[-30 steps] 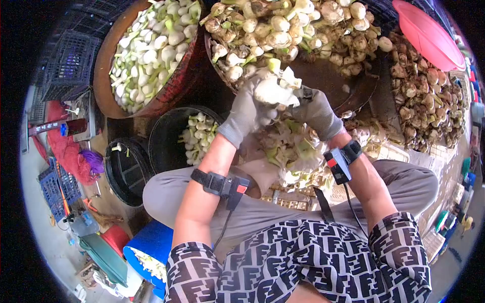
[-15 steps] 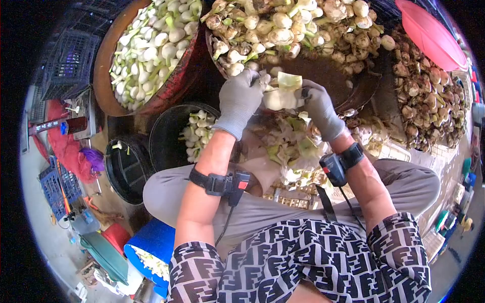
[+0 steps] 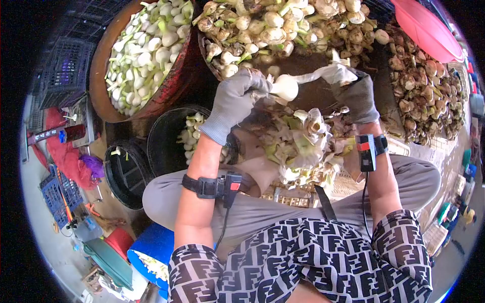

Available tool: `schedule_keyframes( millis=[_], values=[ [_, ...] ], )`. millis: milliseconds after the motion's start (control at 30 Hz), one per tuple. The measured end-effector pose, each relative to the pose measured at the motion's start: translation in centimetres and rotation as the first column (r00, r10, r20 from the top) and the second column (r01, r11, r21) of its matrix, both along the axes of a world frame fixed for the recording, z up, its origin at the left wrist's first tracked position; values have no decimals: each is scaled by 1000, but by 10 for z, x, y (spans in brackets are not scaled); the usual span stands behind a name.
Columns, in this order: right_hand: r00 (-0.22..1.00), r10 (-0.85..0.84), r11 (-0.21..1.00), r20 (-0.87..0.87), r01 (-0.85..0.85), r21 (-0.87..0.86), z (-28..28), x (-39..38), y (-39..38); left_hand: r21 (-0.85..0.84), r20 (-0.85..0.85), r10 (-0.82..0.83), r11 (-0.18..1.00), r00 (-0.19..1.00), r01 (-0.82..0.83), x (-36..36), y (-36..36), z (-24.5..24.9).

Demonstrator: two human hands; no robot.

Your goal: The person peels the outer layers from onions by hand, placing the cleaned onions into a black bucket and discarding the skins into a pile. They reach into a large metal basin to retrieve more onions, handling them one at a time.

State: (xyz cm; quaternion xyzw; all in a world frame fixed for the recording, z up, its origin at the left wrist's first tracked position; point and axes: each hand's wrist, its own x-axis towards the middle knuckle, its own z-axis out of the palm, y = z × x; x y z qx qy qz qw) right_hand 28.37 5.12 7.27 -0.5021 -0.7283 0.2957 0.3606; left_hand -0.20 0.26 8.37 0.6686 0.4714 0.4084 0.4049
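Gloved in grey, my left hand is closed at the root end of a smooth white bulb. My right hand, in the same kind of glove, grips pale peeled skin to the right of the bulb, and a twisted strip runs between the two. Beneath my hands lies a heap of loose husks. Beyond them, a wide container is filled with unpeeled bulbs.
A tilted reddish tub of peeled white bulbs stands at the upper left. Nearer are a black bucket with some bulbs and a smaller black bucket. More unpeeled bulbs and a pink basin are on the right.
My right hand has moved right and slightly up, pulling the skin away from the bulb. The round white bulb is now exposed at my left hand.
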Motion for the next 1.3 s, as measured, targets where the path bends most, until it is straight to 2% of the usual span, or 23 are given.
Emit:
schedule_keyframes(
  millis=[100,133,167,233,267,300,367,433,467,500,533,567,633,667,733,767,800,833,867,900,1000,1100,1300],
  values=[
    [982,-143,983,-125,125,-137,5,22,6,-39,74,17,999,997,-14,-3,1,0],
    [931,-159,962,-329,72,-263,17,24,4,-22,88,2,1000,996,0,-8,3,-4],
    [968,-43,988,-248,4,-154,26,28,3,-3,102,-13,1000,995,14,-11,4,-7],
    [931,-134,930,-339,0,-368,43,34,-6,-99,372,142,989,917,-113,-9,3,1],
    [862,-140,809,-488,-185,-558,51,41,-13,-137,434,232,972,871,-191,-14,5,0],
    [915,334,893,-226,-384,-235,47,46,-19,-183,489,321,947,811,-264,-21,6,-1],
    [851,514,383,-114,-346,-856,39,54,-18,-334,792,456,880,406,-338,-40,15,6],
    [307,852,503,424,-252,-827,75,16,-36,-577,774,633,696,-12,-428,-68,25,31],
    [348,764,645,543,-378,-665,55,27,-41,-572,801,598,744,-38,-345,-99,25,13],
    [547,740,638,392,-387,-666,46,23,-36,-557,825,560,787,-70,-266,-127,21,-10],
    [708,672,633,216,-399,-664,37,16,-22,-416,907,419,907,47,-61,-134,11,-14],
    [826,563,630,23,-410,-660,29,6,-6,-445,896,444,896,-17,-8,-137,13,-23],
    [883,469,647,19,-329,-687,24,-37,17,-496,850,509,860,-137,117,-105,21,-21],
    [876,479,700,56,-343,-627,1,-51,32,-596,794,597,802,-111,47,-83,24,-12],
    [839,440,834,321,-249,-492,-62,-79,59,-581,606,516,807,606,-106,-50,22,0],
    [770,359,908,527,-159,-386,-91,-92,69,-654,455,499,750,737,-104,-36,22,8],
    [661,464,871,590,-220,-439,-112,-101,77,-511,100,382,812,919,-282,-27,23,0],
    [534,556,826,637,-271,-494,-132,-109,85,-304,-304,280,877,910,-371,-21,24,-8],
    [392,632,775,668,-314,-549,-150,-116,90,-320,-373,222,881,901,-349,-14,24,1],
    [412,642,767,647,-358,-532,-168,-118,92,-337,-439,162,882,884,-329,-11,24,10],
    [476,642,765,601,-343,-545,-211,-100,86,-364,-375,149,884,915,-293,-21,26,-2],
    [543,531,787,650,-31,-617,-225,-75,83,-357,-412,174,872,894,-335,-18,26,0],
    [766,505,787,398,-221,-576,-104,-67,55,-136,-395,85,979,915,-149,-4,19,-27]
  ],
)
